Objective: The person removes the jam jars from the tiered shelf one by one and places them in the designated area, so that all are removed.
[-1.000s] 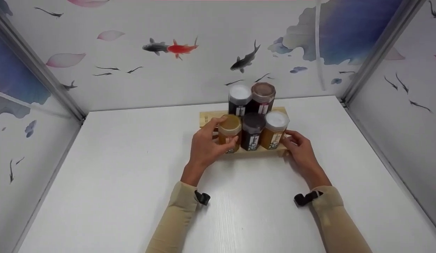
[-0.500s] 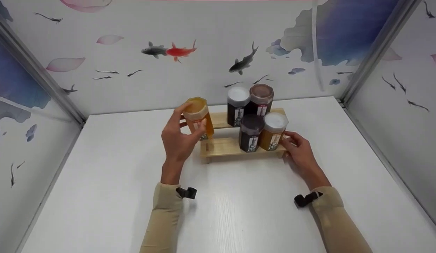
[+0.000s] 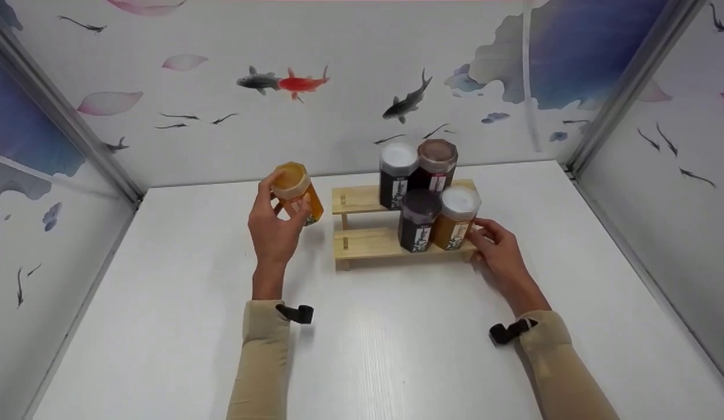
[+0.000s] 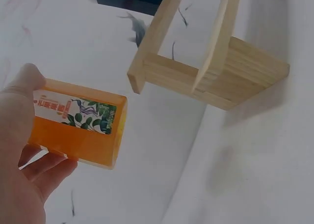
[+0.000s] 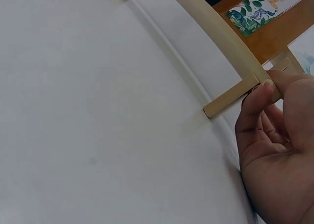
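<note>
Left hand (image 3: 274,230): grip curled round jar (image 4: 81,128), open gap to rack's (image 3: 370,242) left edge; right hand (image 3: 497,248) pinches rack's right end.

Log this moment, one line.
left hand: holds amber jar in air, left of rack | right hand: pinches rack's right end | rack: four jars

Amber jar (image 3: 297,188) in left hand (image 3: 273,232)

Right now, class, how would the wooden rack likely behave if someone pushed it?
The wooden rack looks rigid, with plank shelves, so it should hardly flex. Its four jars all stand towards the right end, probably making that side heavier. With the right hand holding that end, a push on the other might swivel it.
</note>
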### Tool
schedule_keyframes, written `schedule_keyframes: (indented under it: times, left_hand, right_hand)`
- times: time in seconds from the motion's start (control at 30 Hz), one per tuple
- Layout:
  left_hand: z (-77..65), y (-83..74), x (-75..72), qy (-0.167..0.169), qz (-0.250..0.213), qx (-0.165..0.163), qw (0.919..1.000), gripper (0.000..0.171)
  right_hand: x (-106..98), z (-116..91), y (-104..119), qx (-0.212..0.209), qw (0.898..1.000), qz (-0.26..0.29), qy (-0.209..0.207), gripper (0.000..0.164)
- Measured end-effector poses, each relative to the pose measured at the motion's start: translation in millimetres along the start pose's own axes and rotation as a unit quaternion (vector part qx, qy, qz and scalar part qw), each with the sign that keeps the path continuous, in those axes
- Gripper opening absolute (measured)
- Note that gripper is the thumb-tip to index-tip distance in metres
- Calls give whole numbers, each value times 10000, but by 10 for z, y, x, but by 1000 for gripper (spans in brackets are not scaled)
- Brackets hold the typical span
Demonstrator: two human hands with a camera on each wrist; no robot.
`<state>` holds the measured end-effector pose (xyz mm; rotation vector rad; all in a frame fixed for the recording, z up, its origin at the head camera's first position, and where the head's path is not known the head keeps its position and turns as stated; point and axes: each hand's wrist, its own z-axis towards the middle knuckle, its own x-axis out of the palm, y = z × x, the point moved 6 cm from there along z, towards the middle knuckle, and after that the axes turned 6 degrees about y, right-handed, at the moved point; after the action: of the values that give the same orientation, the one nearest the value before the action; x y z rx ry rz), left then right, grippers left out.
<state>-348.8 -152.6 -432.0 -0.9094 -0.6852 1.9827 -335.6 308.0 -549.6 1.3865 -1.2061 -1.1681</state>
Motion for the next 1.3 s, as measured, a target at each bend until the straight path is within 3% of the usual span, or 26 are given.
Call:
schedule_keyframes:
  times: [0.23, 0.5, 0.67, 0.9, 1.17, 1.3]
  left_hand:
    - [-139, 422, 282, 592, -303, -652, 9957, 61]
    - [-191, 661, 396, 1020, -637, -910, 9886, 63]
    - [-160, 690, 427, 1158, -919, -1026, 9837, 63]
    - [-132, 674, 465, 1289, -977, -1134, 9803, 62]
    - [-133, 650, 449, 1336, -679, -1183, 9816, 63]
    - [-124, 609, 426, 1397, -530, -1161, 9819, 63]
  right_hand:
    - [-1, 1, -21, 57, 9998, 208, 0, 54]
    - [33, 8, -11, 3, 9998, 211, -48, 50]
    - [3, 6, -9, 16, 9998, 157, -71, 50]
    - [13, -5, -1, 90, 9988, 471, 3, 47]
    - [10, 1, -6, 136, 9978, 643, 56, 50]
    - [0, -6, 2, 14, 9995, 319, -33, 52]
